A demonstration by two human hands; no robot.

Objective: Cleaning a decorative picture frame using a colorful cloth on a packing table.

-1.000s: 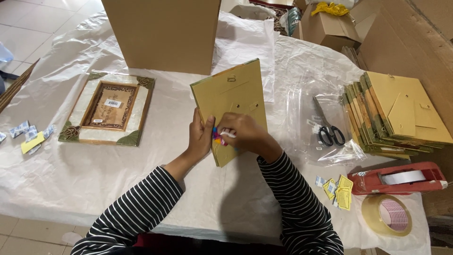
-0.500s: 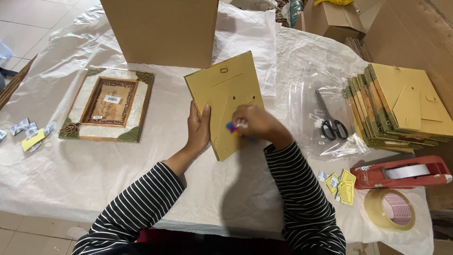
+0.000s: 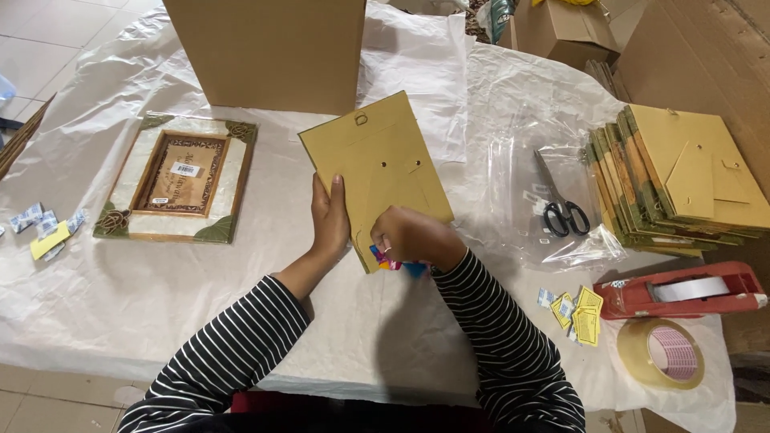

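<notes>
Far left edge of the plastic-covered table [image 3: 120, 321]: a few small blue-and-white packets and a yellow slip [image 3: 48, 239], loose. Next over, an ornate picture frame [image 3: 178, 178] lies flat, face up, well apart from the hands. Behind it a large cardboard box [image 3: 269, 50] stands upright. Centre: the yellow backing board [image 3: 377, 164] is tilted, back side up, hanger and easel tabs showing. Left hand [image 3: 329, 220] clasps the board's lower left edge, thumb on top, fingers hidden beneath. Right hand [image 3: 409, 236] is curled shut at the board's lower right corner, pinching a small multicoloured tool or tag [image 3: 391, 262] against the board's bottom edge; what it is, cannot tell. So the board sits between both hands, most of it rising above and away from them. Right of that, black-handled scissors [image 3: 561, 210] lie on clear plastic bags, then a stack of matching frames [image 3: 674, 180], yellow tags [image 3: 584, 309], a red tape dispenser [image 3: 682, 290] and a tape roll [image 3: 662, 353].
</notes>
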